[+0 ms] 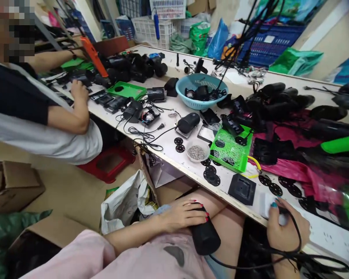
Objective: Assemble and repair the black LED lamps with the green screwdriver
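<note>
Head view: the left hand is clamped on a black cylindrical housing resting on the lap, below the bench edge; its long axis runs down and to the right. The right hand is closed around a black cable at the bench edge, beside a black square plate. Housing lies nearer the left hand. Open room: the lap only; a co-worker's hand works far left.

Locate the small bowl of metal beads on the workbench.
In the head view, the bowl of metal beads sits near the bench's front edge, immediately left of the green perforated tray.
</note>
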The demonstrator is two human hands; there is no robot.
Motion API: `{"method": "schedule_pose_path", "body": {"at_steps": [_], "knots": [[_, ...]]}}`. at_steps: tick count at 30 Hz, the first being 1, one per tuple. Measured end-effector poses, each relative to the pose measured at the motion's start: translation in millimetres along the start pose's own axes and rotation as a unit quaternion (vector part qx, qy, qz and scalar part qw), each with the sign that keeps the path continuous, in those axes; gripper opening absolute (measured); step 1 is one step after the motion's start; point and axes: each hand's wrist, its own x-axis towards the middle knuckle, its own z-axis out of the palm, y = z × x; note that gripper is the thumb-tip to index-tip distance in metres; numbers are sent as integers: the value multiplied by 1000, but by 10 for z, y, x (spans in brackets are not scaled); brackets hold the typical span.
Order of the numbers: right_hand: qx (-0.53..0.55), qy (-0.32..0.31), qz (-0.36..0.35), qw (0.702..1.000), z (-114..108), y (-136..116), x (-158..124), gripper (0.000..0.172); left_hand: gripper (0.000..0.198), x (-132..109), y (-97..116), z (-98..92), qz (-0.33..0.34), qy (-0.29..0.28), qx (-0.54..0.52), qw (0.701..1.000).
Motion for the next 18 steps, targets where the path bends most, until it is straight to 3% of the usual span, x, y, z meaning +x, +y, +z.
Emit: {"method": "schedule_pose_path", "body": {"at_steps": [7, 11, 14, 16, 18], "knots": [[-3, 31, -1, 1000, 69, 67, 6, 34, 41, 22, 193, 167, -6, 74, -46, 996], [-2, 43, -4, 999, 75, 37, 19, 29, 41, 152, 338, 82, -7, 103, -111, 988], [-4, 57, -11, 998, 56, -19, 30, 28, 39, 233, 455, -9, -32, 93, -153, 983], [-4, 62, -18, 998, 47, -41, 37, 27, 43, 251, 523, -26, -31, 88, -151, 984], [-4, 63, -26, 998, 48, -42, 46, 25, 48, 248, 568, 3, -8, 118, -128, 985]]}}
